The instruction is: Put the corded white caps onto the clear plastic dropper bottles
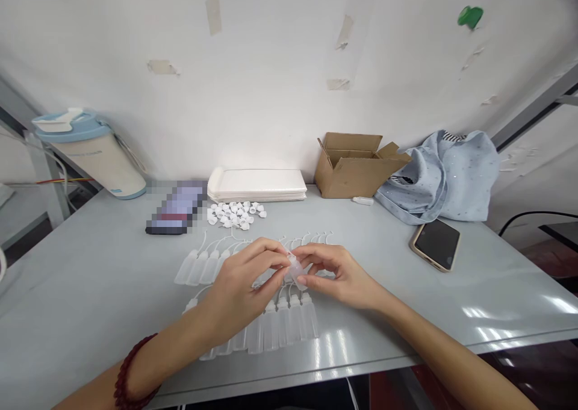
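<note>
Grey table, tape-marked white wall, left hand and right hand, grip pinched on translucent bottle

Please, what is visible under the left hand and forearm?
Parts of two rows of translucent bottles show around the left hand and left forearm, on the grey table. How many bottles the hand and forearm hide cannot be seen.

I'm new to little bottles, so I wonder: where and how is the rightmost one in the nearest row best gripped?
I'd probably grip the rightmost bottle by its body, coming from the right: it lies flat, with a neighbouring bottle close on its left and gray table to its right.
</note>
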{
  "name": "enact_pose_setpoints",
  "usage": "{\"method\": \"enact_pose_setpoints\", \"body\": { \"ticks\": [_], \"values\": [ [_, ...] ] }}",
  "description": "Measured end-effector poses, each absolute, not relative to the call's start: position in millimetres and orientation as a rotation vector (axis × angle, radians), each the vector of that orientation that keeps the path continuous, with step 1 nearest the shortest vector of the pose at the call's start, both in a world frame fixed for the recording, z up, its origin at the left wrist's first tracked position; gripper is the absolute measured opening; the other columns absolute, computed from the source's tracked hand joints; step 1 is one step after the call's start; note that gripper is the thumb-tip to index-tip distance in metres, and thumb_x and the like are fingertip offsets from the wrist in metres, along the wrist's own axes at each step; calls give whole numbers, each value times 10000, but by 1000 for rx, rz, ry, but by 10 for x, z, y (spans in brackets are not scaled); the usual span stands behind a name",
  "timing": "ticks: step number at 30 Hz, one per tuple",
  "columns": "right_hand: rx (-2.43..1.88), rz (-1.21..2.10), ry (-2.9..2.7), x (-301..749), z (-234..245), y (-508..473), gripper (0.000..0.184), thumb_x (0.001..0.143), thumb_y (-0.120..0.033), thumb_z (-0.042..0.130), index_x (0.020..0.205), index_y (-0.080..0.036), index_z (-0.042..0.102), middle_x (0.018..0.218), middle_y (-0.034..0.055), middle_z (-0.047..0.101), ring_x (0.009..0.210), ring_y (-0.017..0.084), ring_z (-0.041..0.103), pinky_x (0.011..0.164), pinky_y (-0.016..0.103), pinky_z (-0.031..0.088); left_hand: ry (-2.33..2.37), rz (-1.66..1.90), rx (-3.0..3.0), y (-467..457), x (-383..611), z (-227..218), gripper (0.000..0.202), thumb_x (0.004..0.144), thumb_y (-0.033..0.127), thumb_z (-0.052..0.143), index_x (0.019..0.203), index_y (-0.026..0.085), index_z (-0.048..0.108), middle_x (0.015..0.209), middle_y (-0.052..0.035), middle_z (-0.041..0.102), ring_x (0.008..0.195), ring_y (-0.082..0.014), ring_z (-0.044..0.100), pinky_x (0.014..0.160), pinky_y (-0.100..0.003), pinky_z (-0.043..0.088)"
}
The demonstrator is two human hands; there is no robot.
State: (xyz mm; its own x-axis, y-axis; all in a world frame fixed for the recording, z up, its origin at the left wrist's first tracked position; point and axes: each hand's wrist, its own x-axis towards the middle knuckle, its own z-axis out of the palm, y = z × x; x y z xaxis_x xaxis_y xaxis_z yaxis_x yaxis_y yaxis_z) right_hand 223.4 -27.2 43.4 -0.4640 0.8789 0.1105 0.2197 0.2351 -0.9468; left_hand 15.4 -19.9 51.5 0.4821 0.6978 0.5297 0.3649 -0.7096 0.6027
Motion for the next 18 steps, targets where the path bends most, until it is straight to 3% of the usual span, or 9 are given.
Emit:
{"method": "enact_pose_setpoints", "body": {
  "ticks": [12, 18],
  "values": [
    [-1015, 1326, -1682, 2238, 456, -274, 283, 792, -268, 681, 1066, -207, 647, 898, 31, 676, 707, 136, 651, 681, 292, 546, 991, 1108, 2321, -224, 174, 508, 129, 878, 134, 524, 974, 204, 575, 897, -12, 666, 757, -123, 643, 684, -242, 542],
    [-998, 1372, -1668, 2224, 474, -279, 275, 788, -259, 687, 1053, -200, 646, 918, 35, 671, 707, 129, 649, 666, 277, 539, 896, 1148, 2416, -218, 161, 485, 165, 876, 81, 525, 992, 193, 561, 940, -32, 644, 862, -137, 623, 731, -248, 522]
  ]
}}
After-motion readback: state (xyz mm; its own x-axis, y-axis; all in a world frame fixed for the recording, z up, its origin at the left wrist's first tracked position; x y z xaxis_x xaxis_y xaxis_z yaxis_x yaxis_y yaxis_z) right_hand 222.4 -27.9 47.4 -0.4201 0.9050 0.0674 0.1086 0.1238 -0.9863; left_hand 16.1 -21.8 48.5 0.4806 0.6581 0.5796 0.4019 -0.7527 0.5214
